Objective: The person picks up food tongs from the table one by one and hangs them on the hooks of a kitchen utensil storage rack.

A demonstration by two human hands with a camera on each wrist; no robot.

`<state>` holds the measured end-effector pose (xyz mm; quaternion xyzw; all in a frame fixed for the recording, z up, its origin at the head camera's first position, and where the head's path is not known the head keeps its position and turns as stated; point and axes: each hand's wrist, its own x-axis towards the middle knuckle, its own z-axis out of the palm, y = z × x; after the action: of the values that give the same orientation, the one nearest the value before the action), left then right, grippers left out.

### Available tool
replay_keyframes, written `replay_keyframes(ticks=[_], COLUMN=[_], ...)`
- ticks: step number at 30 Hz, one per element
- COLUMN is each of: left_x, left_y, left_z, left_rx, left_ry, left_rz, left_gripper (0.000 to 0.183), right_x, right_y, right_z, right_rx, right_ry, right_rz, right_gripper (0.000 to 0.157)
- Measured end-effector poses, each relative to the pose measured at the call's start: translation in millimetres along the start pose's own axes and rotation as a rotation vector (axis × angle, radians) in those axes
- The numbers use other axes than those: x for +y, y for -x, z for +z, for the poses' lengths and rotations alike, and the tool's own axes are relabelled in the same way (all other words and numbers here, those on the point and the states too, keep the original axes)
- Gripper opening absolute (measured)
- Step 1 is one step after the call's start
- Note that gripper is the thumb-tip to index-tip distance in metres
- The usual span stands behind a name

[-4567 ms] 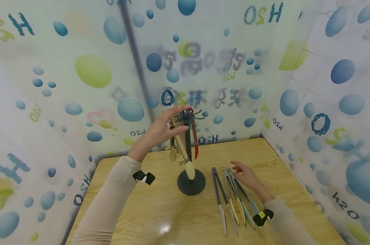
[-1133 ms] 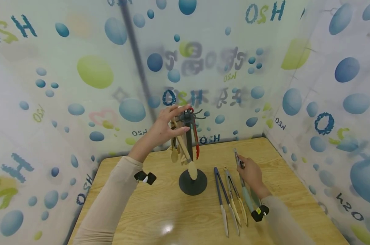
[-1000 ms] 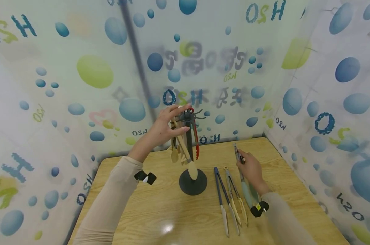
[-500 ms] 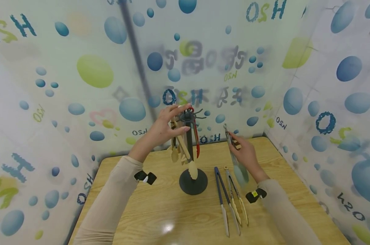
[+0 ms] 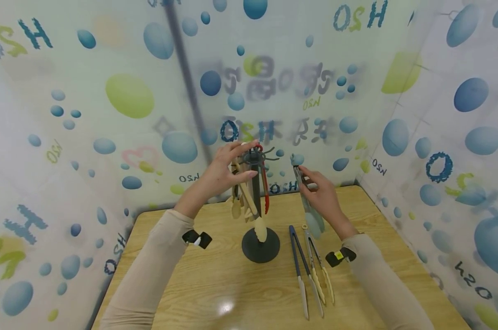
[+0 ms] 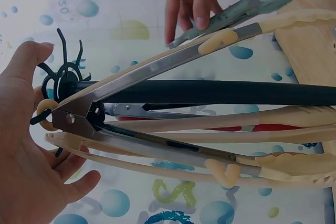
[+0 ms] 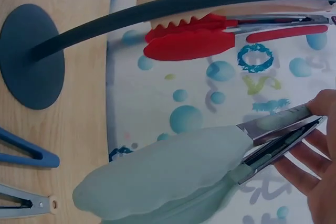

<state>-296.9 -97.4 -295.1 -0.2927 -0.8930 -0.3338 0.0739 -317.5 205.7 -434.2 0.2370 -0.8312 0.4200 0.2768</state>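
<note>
My left hand (image 5: 220, 174) curves its fingers and thumb around the top of a dark utensil stand (image 5: 256, 183) with curled hooks. Cream-tipped metal tongs (image 6: 157, 69) hang spread on a hook beside that hand, with several beige tongs behind them. A red pair of tongs (image 5: 267, 199) hangs on the far side of the post. To the right of the stand, my right hand (image 5: 323, 195) pinches pale green-tipped tongs (image 7: 168, 166) near their ring end. They are held above the table, tips down, with the ring end about level with the hooks.
Blue-handled tongs (image 5: 299, 270) and another cream-tipped pair of tongs (image 5: 318, 266) lie on the wooden table (image 5: 207, 279), right of the stand's round base (image 5: 260, 254). A patterned curtain (image 5: 127, 96) encloses the table's back and sides.
My right hand took hold of the green-tipped tongs on the table, lifted them and carried them up and left toward the stand. My left hand stayed at the stand's top.
</note>
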Motion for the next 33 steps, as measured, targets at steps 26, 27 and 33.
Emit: replay_keyframes(ticks=[26, 27, 33], left_x=[0.2, 0.4, 1.2], left_y=[0.3, 0.5, 1.2], left_z=[-0.7, -0.9, -1.3], left_rx=[-0.001, -0.001, -0.006], left_ry=[-0.003, -0.004, -0.007], left_rz=[0.006, 0.007, 0.005], left_gripper=[0.073, 0.073, 0.073], right_x=[-47.7, -48.0, -48.1], right_y=[-30.1, -30.6, -31.7], right_z=[0.4, 0.1, 0.8], right_rx=[-0.002, -0.006, -0.015], right_ry=[-0.146, -0.151, -0.196], right_rz=[-0.091, -0.096, -0.144], right_gripper=[0.053, 0.054, 0.053])
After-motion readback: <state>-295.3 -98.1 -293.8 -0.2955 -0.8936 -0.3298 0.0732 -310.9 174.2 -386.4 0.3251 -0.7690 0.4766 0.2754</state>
